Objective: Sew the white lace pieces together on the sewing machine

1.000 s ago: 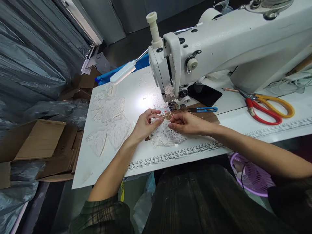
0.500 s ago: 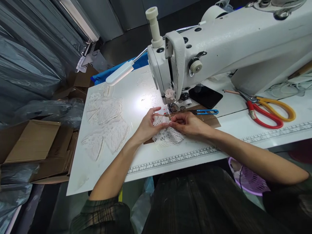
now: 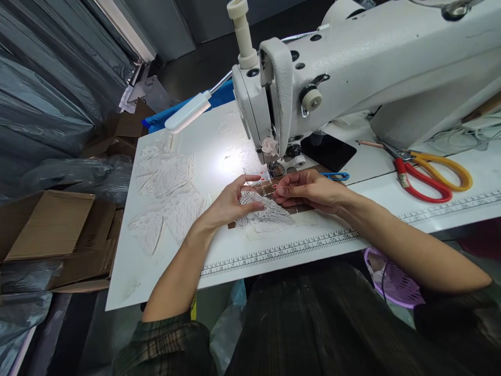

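Observation:
A piece of white lace [image 3: 263,213] lies spread on the table in front of the sewing machine [image 3: 270,115], over a brown plate [image 3: 301,202]. My left hand [image 3: 231,202] is at the lace's left side, thumb and forefinger apart, with the other fingers partly hidden by the lace. To the right, my right hand [image 3: 309,189] is closed in a pinch at the lace's upper edge. Whatever its fingertips hold is too small to make out. Blue thread snips [image 3: 335,176] lie just beyond this hand, partly covered by it.
More white lace pieces [image 3: 166,177] lie on the left of the table. Red-and-yellow-handled scissors [image 3: 425,175] and a black phone [image 3: 331,151] rest on the right. A lamp [image 3: 188,112] hangs over the table. A printed ruler [image 3: 274,255] runs along the front edge.
My hands, which met at the lace, have moved apart. The left thumb and forefinger have spread, and the lace now lies flatter. The view has shifted slightly.

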Demonstrator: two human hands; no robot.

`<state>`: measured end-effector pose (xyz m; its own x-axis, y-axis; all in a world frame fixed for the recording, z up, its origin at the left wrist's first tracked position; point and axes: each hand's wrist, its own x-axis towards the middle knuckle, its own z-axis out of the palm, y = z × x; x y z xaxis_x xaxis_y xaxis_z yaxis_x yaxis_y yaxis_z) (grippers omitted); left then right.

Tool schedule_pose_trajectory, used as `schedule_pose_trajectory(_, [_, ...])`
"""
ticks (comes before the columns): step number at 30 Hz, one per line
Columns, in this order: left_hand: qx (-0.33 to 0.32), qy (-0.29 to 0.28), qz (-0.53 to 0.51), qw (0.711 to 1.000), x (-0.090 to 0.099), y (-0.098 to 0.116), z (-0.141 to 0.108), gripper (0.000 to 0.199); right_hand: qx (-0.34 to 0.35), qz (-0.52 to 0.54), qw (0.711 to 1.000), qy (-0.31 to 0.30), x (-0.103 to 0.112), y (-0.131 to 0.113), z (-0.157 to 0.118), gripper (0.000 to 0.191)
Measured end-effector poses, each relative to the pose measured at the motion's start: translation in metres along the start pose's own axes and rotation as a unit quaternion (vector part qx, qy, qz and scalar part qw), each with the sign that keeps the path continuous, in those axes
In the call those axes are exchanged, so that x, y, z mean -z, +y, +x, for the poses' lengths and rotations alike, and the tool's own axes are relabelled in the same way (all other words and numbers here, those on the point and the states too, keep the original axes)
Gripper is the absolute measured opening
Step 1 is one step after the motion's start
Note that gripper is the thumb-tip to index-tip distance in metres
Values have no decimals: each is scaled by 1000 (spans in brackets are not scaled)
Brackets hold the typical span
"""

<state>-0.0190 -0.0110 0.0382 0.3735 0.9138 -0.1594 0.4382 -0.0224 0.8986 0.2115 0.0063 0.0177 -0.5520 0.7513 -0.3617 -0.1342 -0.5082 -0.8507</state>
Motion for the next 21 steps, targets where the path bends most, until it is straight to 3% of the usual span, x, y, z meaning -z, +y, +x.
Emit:
schedule_pose_trajectory(3, [-3, -4, 9, 1000, 0, 1, 0, 57, 38, -17, 999, 16, 2, 0, 1, 27])
schedule_pose_trajectory(6, [2, -6, 14, 1000, -2, 2, 0, 57, 81, -127, 988, 20, 0, 3, 2, 30])
schedule_pose_trajectory(11, [-29, 8, 28, 999, -5, -2, 1, 60, 140, -340, 928, -56, -7, 4, -1, 39])
schedule_pose_trajectory(14, [-47, 31, 38, 998, -8, -10, 3, 64, 159, -397, 903, -49, -9, 3, 0, 36])
schedule_pose_trajectory(16, [-59, 38, 45, 997, -8, -14, 4, 68, 148, -384, 911, -37, -9, 3, 1, 29])
schedule_pose_trajectory(21, [-50, 4, 55, 997, -8, -14, 2, 69, 65, -254, 964, -42, -4, 1, 4, 21])
